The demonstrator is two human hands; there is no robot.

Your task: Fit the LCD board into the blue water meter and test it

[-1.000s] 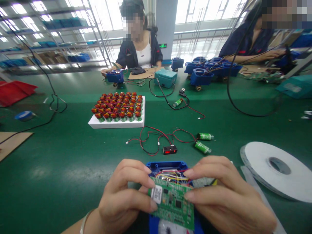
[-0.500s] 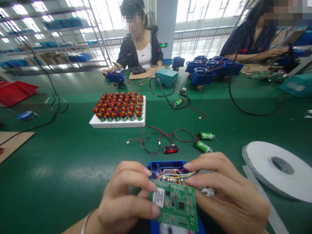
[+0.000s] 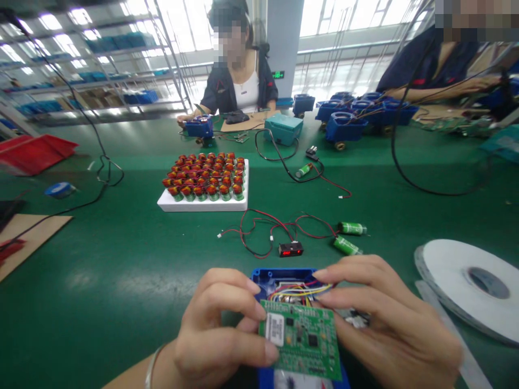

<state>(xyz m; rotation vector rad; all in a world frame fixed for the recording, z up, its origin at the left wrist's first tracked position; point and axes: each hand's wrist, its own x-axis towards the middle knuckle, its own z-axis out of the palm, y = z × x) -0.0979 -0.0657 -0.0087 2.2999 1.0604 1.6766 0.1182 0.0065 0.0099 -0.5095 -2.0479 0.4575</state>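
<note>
The left hand [image 3: 223, 324] pinches a green rectangular circuit board [image 3: 300, 354] above the open blue plastic case [image 3: 263, 276]. The right hand [image 3: 393, 313] grasps thin multicoloured wires [image 3: 298, 293] — a light grip should spare their joints.

The flat board [image 3: 302, 359] is green, with a white sticker [image 3: 274, 329] and little black squares [image 3: 313, 340]. The open box [image 3: 263, 276] is blue, and its wires [image 3: 298, 293] are yellow, white and red. The table [image 3: 121, 243] is dark green. The tray [image 3: 203, 207] is white. The small display [image 3: 291, 249] is black with glowing red marks. The big roll [image 3: 446, 270] is white, and the bin [image 3: 44, 154] is red.
</note>
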